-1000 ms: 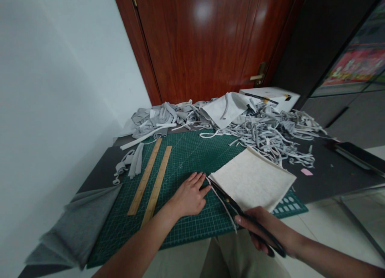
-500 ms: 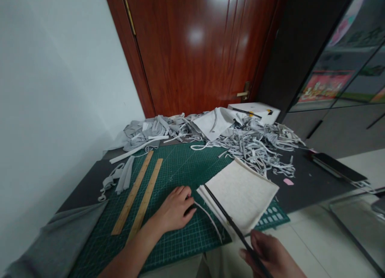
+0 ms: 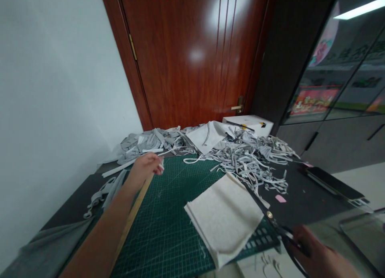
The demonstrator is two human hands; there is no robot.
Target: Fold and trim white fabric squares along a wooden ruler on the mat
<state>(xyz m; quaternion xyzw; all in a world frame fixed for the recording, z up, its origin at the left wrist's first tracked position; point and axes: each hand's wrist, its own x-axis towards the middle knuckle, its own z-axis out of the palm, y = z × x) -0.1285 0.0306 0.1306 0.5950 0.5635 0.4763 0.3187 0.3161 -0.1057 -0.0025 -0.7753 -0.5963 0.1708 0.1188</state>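
My left hand [image 3: 146, 169] is raised over the far left of the green cutting mat [image 3: 168, 214], its fingers closed on a small pale scrap of fabric [image 3: 162, 164]. A long wooden ruler [image 3: 135, 214] lies beneath that arm, partly covered by it. My right hand [image 3: 313, 248], blurred, grips the handles of black scissors [image 3: 270, 215] at the mat's right corner. Their blades run along the right edge of a square stack of cream cloth [image 3: 225, 214], which rests on the mat with one corner towards me.
Grey fabric scraps [image 3: 249, 155] are heaped along the back, with a white box [image 3: 249, 124] behind them. Grey cloth [image 3: 48, 250] hangs at the front left. A dark phone-like slab [image 3: 333, 183] lies at the right edge. A wooden door [image 3: 186, 69] stands behind the table.
My left hand has moved from beside the cloth to the far left, and the thin strip has left the mat. The scissors have swung from the cloth's left side to its right.
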